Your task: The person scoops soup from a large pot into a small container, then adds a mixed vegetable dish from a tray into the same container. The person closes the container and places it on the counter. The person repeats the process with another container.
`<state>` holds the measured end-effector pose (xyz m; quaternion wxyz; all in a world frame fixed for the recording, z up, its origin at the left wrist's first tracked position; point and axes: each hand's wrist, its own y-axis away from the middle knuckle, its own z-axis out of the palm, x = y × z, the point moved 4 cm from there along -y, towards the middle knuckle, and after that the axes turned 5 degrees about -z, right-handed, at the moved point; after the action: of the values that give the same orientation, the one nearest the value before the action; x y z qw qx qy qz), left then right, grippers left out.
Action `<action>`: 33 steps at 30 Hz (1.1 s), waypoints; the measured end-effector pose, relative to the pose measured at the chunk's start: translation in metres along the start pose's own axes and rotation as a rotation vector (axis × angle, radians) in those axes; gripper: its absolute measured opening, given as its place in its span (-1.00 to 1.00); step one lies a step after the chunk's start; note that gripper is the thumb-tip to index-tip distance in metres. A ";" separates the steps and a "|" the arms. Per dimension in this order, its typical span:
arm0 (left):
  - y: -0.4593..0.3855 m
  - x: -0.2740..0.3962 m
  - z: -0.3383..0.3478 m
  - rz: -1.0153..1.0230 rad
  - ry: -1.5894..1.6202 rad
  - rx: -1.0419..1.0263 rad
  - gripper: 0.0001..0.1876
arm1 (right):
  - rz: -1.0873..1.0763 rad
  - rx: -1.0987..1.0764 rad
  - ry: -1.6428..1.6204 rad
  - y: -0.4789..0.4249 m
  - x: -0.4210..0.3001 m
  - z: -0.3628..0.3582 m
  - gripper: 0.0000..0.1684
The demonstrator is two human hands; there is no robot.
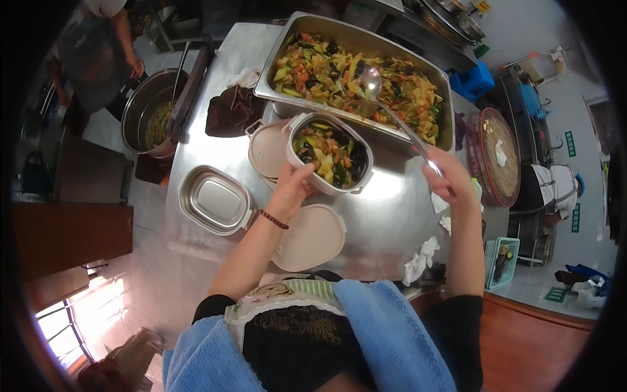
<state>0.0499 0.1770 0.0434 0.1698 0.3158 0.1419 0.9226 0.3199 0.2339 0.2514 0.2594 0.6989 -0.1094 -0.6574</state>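
My left hand [292, 188] holds a white-rimmed lunch box [368, 159] by its near-left side; cooked vegetables with dark fungus lie in it. The handle of a metal ladle [397, 122] is in my right hand [448, 176]. The ladle's round bowl rests over the mixed vegetables in a deep steel serving pan [352, 113], which stands just beyond the lunch box. An empty steel lunch box [215, 200] sits on the left. One beige lid [311, 237] lies near my left forearm; another beige lid [269, 149] is partly hidden behind the held box.
A brown cloth [232, 111] and crumpled tissues [421, 259] lie on the steel table [196, 147]. Beyond its left edge, a person [93, 54] stands near a large pot [134, 122]. Stacked round trays [499, 157] are at the right, and another person [551, 186] bends farther off.
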 end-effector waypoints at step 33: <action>0.033 0.010 0.003 0.038 -0.026 0.008 -0.43 | -0.488 0.326 0.672 0.005 0.037 -0.012 -0.62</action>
<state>0.0368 0.1519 0.0631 0.1526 0.3311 0.1372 0.9210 0.3362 0.2139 0.2223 0.0042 0.9109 0.0471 -0.4100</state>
